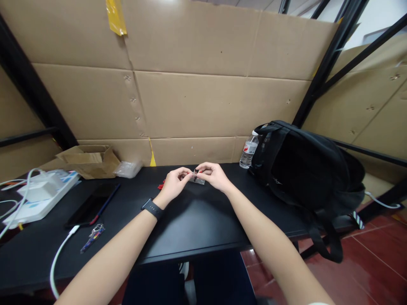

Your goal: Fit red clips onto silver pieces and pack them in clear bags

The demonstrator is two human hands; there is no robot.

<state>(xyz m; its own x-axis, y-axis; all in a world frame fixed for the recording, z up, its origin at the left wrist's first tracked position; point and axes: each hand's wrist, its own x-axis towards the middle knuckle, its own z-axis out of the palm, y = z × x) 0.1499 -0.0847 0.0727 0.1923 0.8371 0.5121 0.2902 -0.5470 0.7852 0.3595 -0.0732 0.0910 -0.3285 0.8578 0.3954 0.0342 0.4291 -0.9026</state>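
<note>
Between the left hand [173, 183] and right hand [213, 174]: a clear bag [199, 180]. Red bits [161, 185] just left of the left hand, a black watch [152, 208] on its wrist, and a black table [197, 224] beneath. Right of the right hand: a black backpack [305, 169] and a bottle [249, 150] with a white-and-red label. Brown cardboard [203, 101] behind.
</note>
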